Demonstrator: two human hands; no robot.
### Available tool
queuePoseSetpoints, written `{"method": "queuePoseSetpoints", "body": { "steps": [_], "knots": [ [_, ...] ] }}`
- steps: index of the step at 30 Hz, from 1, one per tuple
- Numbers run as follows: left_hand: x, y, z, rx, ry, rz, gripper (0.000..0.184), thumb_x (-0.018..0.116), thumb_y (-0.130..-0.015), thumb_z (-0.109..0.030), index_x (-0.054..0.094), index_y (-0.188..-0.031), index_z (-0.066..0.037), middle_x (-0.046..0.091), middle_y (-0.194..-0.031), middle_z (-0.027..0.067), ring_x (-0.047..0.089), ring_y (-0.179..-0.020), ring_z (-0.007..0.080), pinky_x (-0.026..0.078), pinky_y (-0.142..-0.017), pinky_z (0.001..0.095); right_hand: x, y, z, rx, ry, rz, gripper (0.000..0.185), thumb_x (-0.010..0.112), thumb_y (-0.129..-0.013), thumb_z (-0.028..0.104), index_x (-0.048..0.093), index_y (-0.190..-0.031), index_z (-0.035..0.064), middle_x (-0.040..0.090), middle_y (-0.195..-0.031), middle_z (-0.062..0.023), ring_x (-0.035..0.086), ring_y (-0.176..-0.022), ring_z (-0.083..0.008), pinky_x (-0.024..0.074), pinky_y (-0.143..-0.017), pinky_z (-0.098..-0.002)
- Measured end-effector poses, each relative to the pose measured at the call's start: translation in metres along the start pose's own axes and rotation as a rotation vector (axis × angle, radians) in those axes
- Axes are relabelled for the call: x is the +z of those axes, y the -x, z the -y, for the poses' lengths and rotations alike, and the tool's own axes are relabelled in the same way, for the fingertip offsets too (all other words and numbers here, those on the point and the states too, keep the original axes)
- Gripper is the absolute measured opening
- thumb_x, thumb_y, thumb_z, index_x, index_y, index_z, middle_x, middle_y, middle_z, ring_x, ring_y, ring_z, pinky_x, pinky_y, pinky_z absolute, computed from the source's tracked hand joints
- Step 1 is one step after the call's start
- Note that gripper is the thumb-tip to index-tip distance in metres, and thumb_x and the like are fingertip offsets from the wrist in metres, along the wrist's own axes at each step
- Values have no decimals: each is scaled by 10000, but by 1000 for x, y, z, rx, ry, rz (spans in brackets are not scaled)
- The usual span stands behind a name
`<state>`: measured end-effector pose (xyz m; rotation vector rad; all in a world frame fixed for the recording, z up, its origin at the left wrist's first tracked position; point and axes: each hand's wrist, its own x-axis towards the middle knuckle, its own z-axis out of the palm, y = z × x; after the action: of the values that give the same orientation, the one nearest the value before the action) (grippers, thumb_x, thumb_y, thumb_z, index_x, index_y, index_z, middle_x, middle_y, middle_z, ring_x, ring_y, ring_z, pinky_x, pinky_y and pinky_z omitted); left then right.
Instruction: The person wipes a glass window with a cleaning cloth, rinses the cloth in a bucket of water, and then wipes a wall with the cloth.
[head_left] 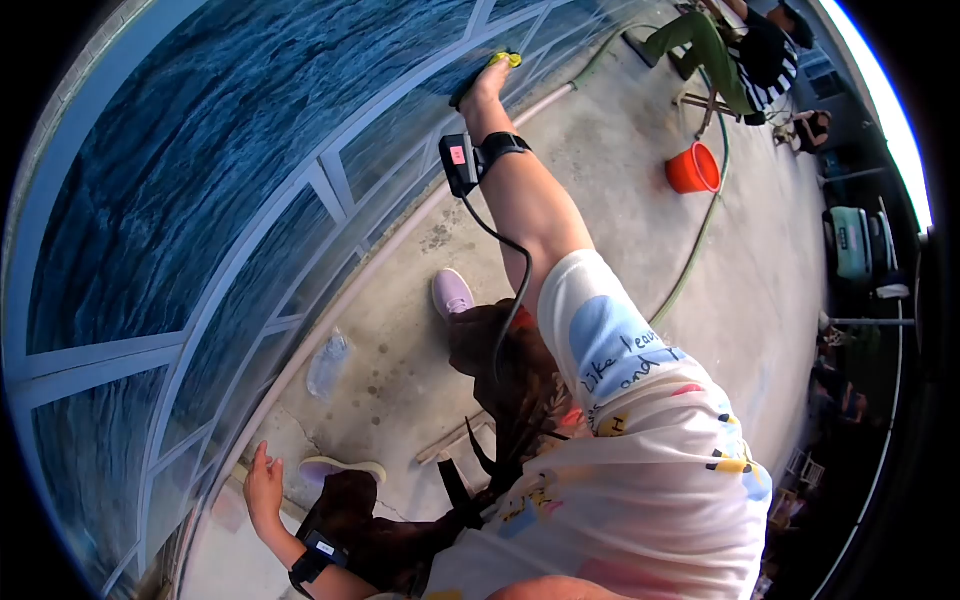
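Note:
My right hand [487,85] is stretched far out along the wall of blue panels [170,160]. It grips a small dark and yellow item [508,60] against the panel surface; its exact kind is too small to make out. Down at the lower left, my left hand [264,490] is held near the panel frames, fingers apart and slightly bent, with nothing in it. A black box [461,165] is strapped to my right forearm and trails a black cable. Another strapped device [322,548] sits on my left wrist.
A pinkish pipe [400,220] runs along the wall's foot. On the concrete floor lie a clear plastic item [328,366] and a green hose [690,265]. A red bucket [693,169] stands near a seated person [755,60]. My lilac shoe [453,293] is below me.

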<state>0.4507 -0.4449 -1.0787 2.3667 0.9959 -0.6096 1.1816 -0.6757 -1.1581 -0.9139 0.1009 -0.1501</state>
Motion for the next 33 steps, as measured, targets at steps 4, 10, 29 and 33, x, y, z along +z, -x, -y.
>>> {"method": "queuePoseSetpoints", "body": {
  "steps": [4, 10, 29, 33],
  "knots": [
    [-6, 8, -10, 91, 20, -79, 452, 556, -839, -193, 444, -1268, -109, 617, -990, 177, 605, -854, 303, 464, -761, 382, -10, 121, -97, 290, -44, -114, 582, 227, -924, 437, 231, -1362, 54, 272, -1396, -119, 304, -1268, -247, 250, -1032, -355],
    [-15, 31, -21, 100, 89, -100, 450, 550, -840, -228, 447, -1257, -97, 610, -1019, 168, 591, -899, 333, 452, -764, 419, 88, 389, -47, 452, 115, -280, 615, 216, -927, 455, 157, -1397, 62, 175, -1453, -102, 205, -1329, -240, 172, -1068, -336],
    [0, 26, 17, -17, 84, -82, 461, 549, -834, -281, 456, -1260, -130, 618, -997, 139, 594, -898, 321, 458, -761, 414, 151, 365, 48, -54, 333, -211, 669, 245, -937, 438, 71, -1400, -12, 68, -1472, -174, 61, -1367, -258, 62, -1108, -337],
    [-7, 31, 0, 53, 31, -132, 436, 547, -839, -255, 463, -1235, -94, 605, -1019, 163, 587, -908, 330, 456, -759, 421, 78, 275, -24, 84, 170, -178, 626, 239, -923, 458, 159, -1367, 24, 180, -1428, -143, 180, -1311, -255, 151, -1077, -339]
  ]
}}
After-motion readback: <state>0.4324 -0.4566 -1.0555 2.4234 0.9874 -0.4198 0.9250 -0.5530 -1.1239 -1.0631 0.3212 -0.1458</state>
